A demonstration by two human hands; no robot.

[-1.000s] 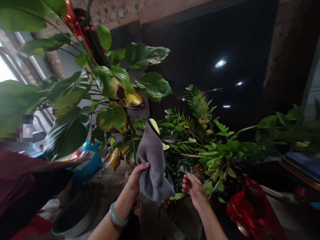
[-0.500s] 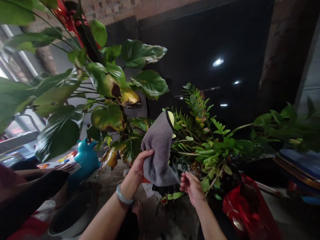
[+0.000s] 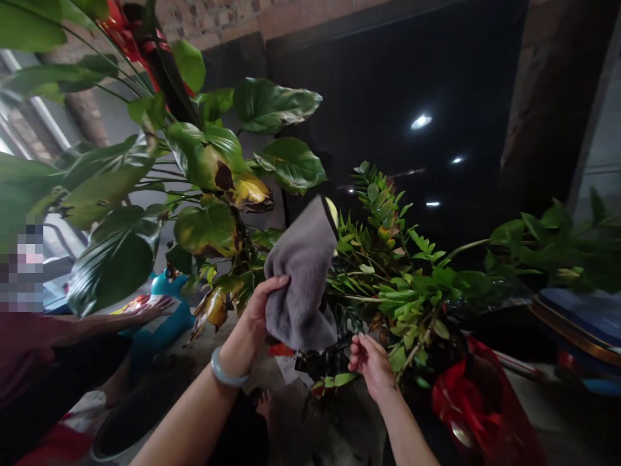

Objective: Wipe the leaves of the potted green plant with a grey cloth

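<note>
My left hand (image 3: 258, 304), with a pale bangle on its wrist, is closed on a grey plush cloth (image 3: 303, 272) with a dark edging and a yellow-green underside at its top corner. The cloth hangs in front of the plants. Lower and to the right, my right hand (image 3: 371, 362) has its fingers curled together in a pinch beside the stems of a leafy green plant (image 3: 412, 291); whatever they hold is too small to make out. Large broad leaves (image 3: 206, 223), some yellow and brown, rise to the left of the cloth.
At the left, another person's hand (image 3: 158, 307) rests on a blue inflated-looking toy (image 3: 169, 323). A dark basin (image 3: 133, 417) stands below it. At lower right is a red bag (image 3: 485, 404); a dark glossy panel (image 3: 388, 110) stands behind the plants.
My left hand has shifted a little left and up with the cloth. My right hand stays almost where it was. The other person's hand has moved right onto the blue toy.
</note>
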